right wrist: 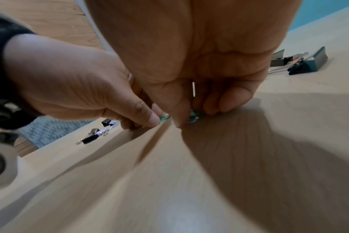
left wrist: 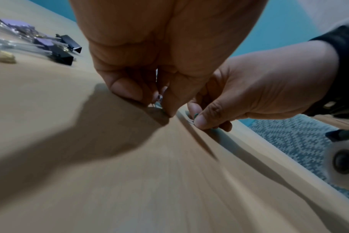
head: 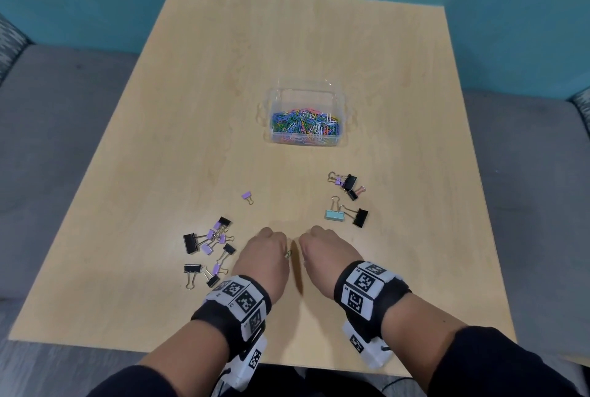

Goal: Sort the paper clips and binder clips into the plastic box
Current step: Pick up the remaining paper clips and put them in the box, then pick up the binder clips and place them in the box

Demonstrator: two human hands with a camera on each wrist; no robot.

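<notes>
Close together, both hands (head: 297, 253) pinching small green paper clips (right wrist: 195, 115), multicoloured clips heaped in clear plastic box (head: 343, 109)

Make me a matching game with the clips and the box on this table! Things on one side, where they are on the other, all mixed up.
Things:
1. plastic box
2. lone purple binder clip
3. light blue binder clip
4. left hand

Places:
A. by itself, left of the table's middle
B. near edge of the table, beside the other hand, pinching a small clip
C. middle of the table, with colourful paper clips inside
D. right side, next to a black binder clip

Pairs: 1-C, 2-A, 3-D, 4-B
</notes>
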